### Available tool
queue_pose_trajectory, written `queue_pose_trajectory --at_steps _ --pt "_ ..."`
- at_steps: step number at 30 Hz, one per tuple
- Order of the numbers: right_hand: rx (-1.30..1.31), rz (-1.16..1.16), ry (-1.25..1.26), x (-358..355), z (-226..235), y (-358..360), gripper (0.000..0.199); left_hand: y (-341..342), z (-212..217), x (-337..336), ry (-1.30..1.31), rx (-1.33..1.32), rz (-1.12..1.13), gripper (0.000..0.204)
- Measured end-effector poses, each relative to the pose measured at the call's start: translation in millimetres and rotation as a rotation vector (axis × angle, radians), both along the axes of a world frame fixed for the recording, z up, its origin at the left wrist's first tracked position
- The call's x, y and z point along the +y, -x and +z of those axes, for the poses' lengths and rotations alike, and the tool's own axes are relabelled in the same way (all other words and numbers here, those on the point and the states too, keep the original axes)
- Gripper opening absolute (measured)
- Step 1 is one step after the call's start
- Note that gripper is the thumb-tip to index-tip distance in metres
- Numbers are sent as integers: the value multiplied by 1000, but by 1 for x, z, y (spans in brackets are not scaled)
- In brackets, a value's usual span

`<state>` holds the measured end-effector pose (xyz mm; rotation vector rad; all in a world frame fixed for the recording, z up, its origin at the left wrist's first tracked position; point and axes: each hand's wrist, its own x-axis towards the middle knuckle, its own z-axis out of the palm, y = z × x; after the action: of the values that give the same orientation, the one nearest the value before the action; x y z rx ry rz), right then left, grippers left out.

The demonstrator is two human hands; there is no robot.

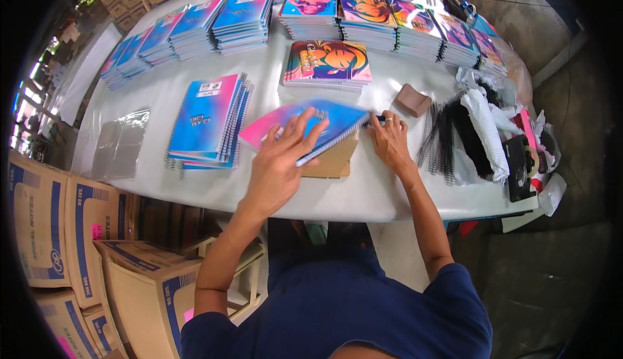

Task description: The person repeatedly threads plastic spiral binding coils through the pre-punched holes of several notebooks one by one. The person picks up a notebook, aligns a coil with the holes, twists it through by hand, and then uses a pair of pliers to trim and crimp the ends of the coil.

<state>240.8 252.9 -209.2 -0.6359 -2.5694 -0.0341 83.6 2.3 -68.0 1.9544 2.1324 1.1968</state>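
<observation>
A spiral notebook [344, 120] with a pink and blue cover is tilted up over a brown board or block [334, 167] near the table's front edge. My left hand [280, 158] grips it, fingers across the cover; its thumb is largely hidden. At the right end of the spiral, my right hand [391, 140] has its fingers closed around something small and dark, too blurred to name. Left of them lies a stack of pink and blue notebooks [206, 116]. Just beyond stands a stack with an illustrated cover [328, 64].
Rows of notebook stacks [243, 18] line the table's far side. A brown block [413, 100] sits right of my hands, near loose black spiral coils [441, 132] and crumpled plastic [483, 135]. Clear sleeves [121, 142] lie at left. Cardboard boxes [48, 223] are piled lower left.
</observation>
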Motion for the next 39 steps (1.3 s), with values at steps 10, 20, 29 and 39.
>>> queue_pose_trajectory --at_steps 10,20,29,39 --pt "324 205 372 -131 91 -35 47 -22 -42 31 -19 410 305 67" --pt "184 310 1201 -123 106 -31 30 -19 -37 28 6 363 315 72" --pt "266 117 733 -50 106 -6 31 81 20 -6 -307 87 480 53" --pt "413 178 379 30 55 52 25 152 -46 -80 362 -89 279 69"
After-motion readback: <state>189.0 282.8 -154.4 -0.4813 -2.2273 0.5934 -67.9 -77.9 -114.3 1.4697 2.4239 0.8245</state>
